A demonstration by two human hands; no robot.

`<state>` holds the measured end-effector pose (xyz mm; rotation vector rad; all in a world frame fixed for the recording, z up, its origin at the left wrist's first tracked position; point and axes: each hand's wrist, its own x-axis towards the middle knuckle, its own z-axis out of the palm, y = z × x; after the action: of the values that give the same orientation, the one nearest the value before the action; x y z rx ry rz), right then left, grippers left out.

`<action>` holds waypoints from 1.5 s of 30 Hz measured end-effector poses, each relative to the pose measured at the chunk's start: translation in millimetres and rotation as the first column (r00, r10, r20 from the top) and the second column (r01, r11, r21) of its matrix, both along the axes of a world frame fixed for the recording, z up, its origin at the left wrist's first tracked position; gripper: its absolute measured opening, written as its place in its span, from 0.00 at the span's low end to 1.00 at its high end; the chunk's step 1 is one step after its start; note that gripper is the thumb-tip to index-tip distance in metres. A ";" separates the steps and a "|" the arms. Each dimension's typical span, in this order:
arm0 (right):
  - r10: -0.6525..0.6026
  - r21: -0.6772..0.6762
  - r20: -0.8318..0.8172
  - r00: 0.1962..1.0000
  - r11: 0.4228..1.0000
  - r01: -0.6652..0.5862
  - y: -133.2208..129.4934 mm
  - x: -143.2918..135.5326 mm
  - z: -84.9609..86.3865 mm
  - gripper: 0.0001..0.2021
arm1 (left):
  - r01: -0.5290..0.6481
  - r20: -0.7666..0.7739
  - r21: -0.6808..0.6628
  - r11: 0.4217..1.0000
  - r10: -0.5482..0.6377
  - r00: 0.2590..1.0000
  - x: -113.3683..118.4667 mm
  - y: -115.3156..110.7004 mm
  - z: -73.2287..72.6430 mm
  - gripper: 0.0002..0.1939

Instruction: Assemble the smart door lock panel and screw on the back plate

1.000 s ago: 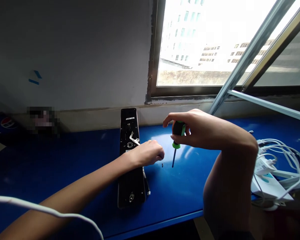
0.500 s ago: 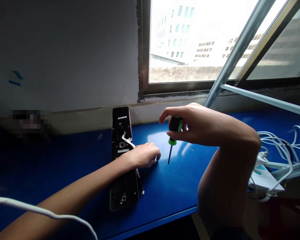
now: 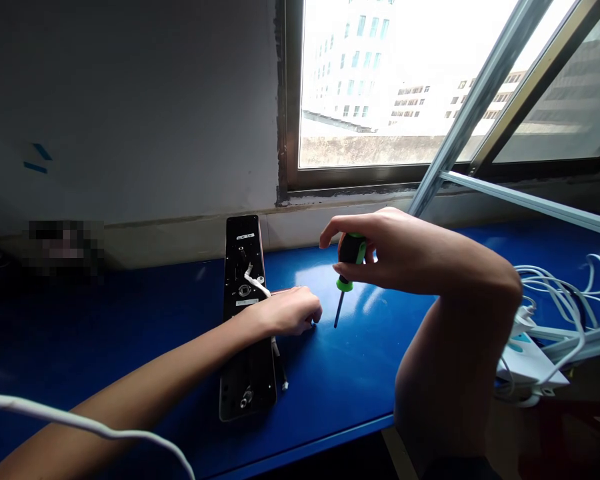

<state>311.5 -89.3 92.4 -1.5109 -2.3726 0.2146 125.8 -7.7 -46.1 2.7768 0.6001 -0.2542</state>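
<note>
My right hand grips a screwdriver with a black and green handle. Its dark shaft points down, the tip near or just above the blue tabletop. A long black panel, apparently a lock housing with metal posts, a round fitting and white labels, lies lengthwise on the table. My left forearm crosses over it, covering its middle. Just right of the panel, my left hand rests low by the table with fingers curled together; whatever they may hold is hidden. A white-wrapped cable runs out from the panel beneath this hand.
A metal frame slants up before the window at right. Coiled white cables and a white box sit near its base. Another white cable hangs across the lower left. The wall borders the table's back.
The screwdriver's tip has shifted very slightly left, and the view has moved a touch. Both hands keep nearly the same pose.
</note>
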 end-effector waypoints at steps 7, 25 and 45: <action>0.000 -0.007 -0.002 1.000 1.000 0.000 -0.6 -2.0 0.4 0.14 | -0.017 0.023 -0.011 1.000 0.018 1.000 -0.4 0.2 -2.5 0.08; 0.013 -0.049 -0.008 1.000 0.999 -0.013 -0.3 -6.1 0.9 0.15 | -0.065 0.119 -0.008 0.998 0.066 0.991 -2.9 -3.7 -14.1 0.07; 0.280 0.293 -0.248 0.927 0.934 -0.204 16.9 -77.3 -12.8 0.18 | -0.473 0.815 0.116 0.873 0.188 0.548 -153.5 -24.7 -30.5 0.15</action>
<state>234.1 -72.4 79.6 -0.9892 -2.2439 0.1553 -27.7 -32.4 -76.5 2.5654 0.9486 1.2144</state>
